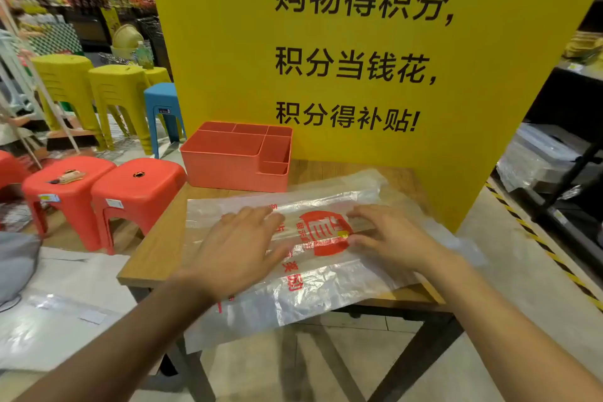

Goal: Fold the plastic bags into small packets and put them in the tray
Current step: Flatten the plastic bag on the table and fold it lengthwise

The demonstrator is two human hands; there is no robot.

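Note:
A clear plastic bag with red print lies spread over a small wooden table, its near edge hanging off the front. A long strip of it is folded over across the middle. My left hand lies flat on the bag's left part, fingers straight. My right hand rests on the right part, fingers bent down onto the folded strip beside the round red logo. An orange tray with several compartments stands at the table's back left, nothing visible inside it.
A yellow sign board stands right behind the table. Two red stools are at the left, yellow and blue stools farther back. More plastic sheets lie on a white surface at lower left. A dark shelf rack stands at right.

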